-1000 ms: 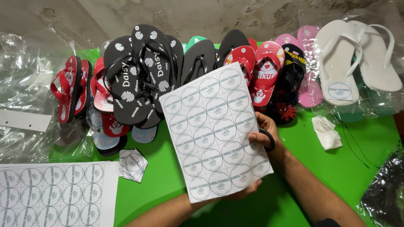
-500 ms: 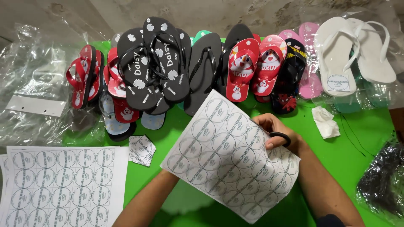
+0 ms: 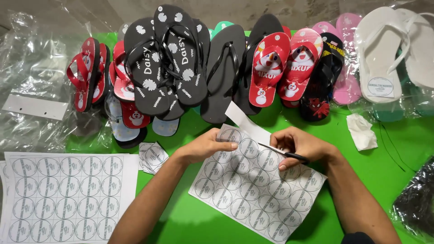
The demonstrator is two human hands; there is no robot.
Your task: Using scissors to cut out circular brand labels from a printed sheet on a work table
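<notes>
A white sheet of round printed labels (image 3: 253,190) lies tilted on the green table (image 3: 389,176). My left hand (image 3: 205,145) presses its upper left part with the fingertips. My right hand (image 3: 300,145) holds black-handled scissors (image 3: 285,153) whose blades sit in the sheet's top edge. A narrow white strip (image 3: 246,123) stands up from the sheet between my hands, partly cut away.
A row of flip-flops lines the back: red (image 3: 86,74), black with daisies (image 3: 165,63), plain black (image 3: 224,68), red snowman (image 3: 282,63), pink, white (image 3: 382,54). A second label sheet (image 3: 68,190) lies at the left, cut labels (image 3: 152,156) beside it, crumpled paper (image 3: 361,131) right, plastic bags (image 3: 31,77) left.
The label sheet came down from being held up in front of the flip-flops to lying on the table. My left hand moved on top of it and the scissors entered its top edge.
</notes>
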